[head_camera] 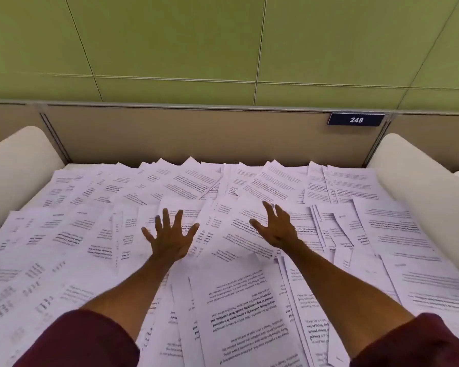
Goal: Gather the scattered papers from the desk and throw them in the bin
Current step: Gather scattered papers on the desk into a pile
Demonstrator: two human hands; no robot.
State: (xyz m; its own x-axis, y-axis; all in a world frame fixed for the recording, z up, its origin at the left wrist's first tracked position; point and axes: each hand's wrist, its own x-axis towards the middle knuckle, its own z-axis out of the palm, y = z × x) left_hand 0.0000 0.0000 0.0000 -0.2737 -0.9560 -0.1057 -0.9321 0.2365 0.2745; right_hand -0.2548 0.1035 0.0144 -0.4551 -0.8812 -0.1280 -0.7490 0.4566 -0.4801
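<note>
White papers [233, 300] spread in loose overlapping layers over desk [80, 165], filling lower two thirds of frame; bin not seen. Risk judged: if sheets are swept inward too fast, slippery layers likely fanned out, creased, or pushed off near edge at bottom of frame; far row under beige partition [170, 133] easily missed. Left hand [170, 239] and right hand [276, 231] held at frame centre, apart, fingers fully splayed, palms down over sheets; nothing gripped. Actual contact with paper cannot be told.
</note>
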